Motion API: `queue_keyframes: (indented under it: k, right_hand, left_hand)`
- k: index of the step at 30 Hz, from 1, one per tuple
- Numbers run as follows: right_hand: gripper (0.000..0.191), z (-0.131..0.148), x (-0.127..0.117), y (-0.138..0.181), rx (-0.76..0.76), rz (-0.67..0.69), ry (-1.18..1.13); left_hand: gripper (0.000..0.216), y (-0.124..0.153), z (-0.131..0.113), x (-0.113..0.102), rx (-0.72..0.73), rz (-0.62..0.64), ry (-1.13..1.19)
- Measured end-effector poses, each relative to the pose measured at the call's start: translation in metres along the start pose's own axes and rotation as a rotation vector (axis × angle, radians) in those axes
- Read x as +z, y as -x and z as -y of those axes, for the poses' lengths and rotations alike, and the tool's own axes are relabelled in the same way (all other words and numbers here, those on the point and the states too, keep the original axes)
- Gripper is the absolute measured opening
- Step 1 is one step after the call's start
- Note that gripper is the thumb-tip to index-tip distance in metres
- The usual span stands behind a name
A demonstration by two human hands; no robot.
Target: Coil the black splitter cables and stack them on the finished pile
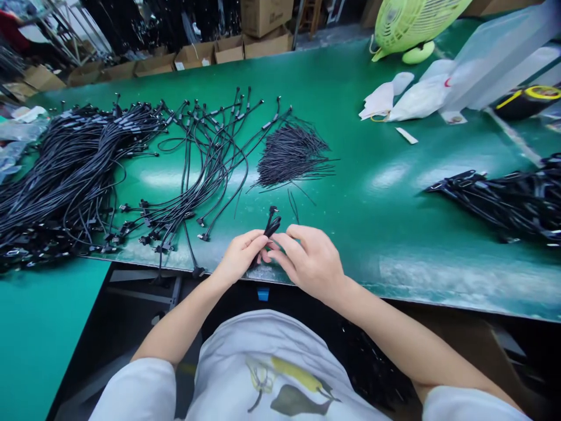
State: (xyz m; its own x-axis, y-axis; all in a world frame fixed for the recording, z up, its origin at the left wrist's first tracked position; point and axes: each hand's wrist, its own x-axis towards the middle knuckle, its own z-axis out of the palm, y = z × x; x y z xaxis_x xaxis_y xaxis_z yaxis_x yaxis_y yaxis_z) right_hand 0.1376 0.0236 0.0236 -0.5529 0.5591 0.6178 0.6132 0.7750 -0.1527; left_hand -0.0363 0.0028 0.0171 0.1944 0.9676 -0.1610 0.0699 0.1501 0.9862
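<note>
My left hand (239, 255) and my right hand (309, 259) meet at the near edge of the green table (372, 193), both pinched on a small folded black cable (272, 223) whose end sticks up between the fingertips. Just beyond the hands lies a fan of thin black twist ties (293, 155). To the left, loose black cables with plugs (205, 152) are spread out, and a big heap of the same cables (65, 175) fills the far left.
A pile of bundled black cables (508, 202) lies at the right. White plastic bags (407, 96) and a green fan (412, 26) stand at the back right. Cardboard boxes (228, 49) line the far edge. A lower teal surface (35, 327) sits at the left.
</note>
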Motion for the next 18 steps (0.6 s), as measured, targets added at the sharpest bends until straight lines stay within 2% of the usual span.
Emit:
queue_keyframes:
  k: [2,5,8,11,14,16,18]
  right_hand:
    - [0.033,-0.008,-0.003,-0.008,-0.113,0.032,0.043]
    - [0.046,-0.018,0.003,-0.015,-0.203,0.187,0.037]
    - [0.047,-0.018,0.011,-0.013,-0.216,0.206,0.043]
    - [0.045,-0.013,0.013,-0.006,-0.186,0.234,-0.003]
    - [0.043,-0.018,0.008,-0.003,-0.017,0.354,-0.184]
    - [0.039,-0.025,0.004,-0.004,0.218,0.372,-0.381]
    - [0.036,-0.028,0.003,-0.004,0.495,0.326,-0.6]
  left_hand:
    - [0.031,-0.001,0.0,0.001,-0.027,0.028,0.065]
    - [0.033,0.001,0.002,0.004,-0.033,0.004,0.075]
    - [0.043,0.006,0.004,0.005,-0.039,0.004,0.055]
    - [0.05,0.009,0.004,0.001,-0.115,0.068,0.001]
    - [0.054,0.011,0.0,-0.011,-0.107,0.147,-0.068]
    - [0.046,0.012,-0.002,-0.019,-0.029,0.132,-0.04]
    - [0.05,0.013,-0.002,-0.021,0.043,0.068,0.083]
